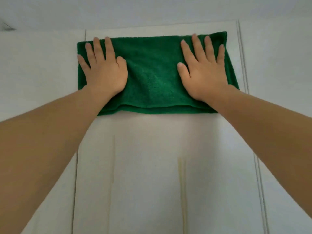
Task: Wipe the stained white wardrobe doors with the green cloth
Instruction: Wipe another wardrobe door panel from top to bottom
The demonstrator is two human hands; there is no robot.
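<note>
A folded green cloth (pixel 152 76) lies flat against the top of a white wardrobe door (pixel 152 166). My left hand (pixel 104 71) presses on the cloth's left end with its fingers straight and spread. My right hand (pixel 204 71) presses flat on the cloth's right end in the same way. Below the cloth, two yellowish streaks (pixel 183 191) run down the door panel, one left of centre and a stronger one near the middle.
Neighbouring white door panels (pixel 42 73) flank the middle one, with vertical gaps on both sides. The white ceiling (pixel 152 9) meets the wardrobe top just above the cloth.
</note>
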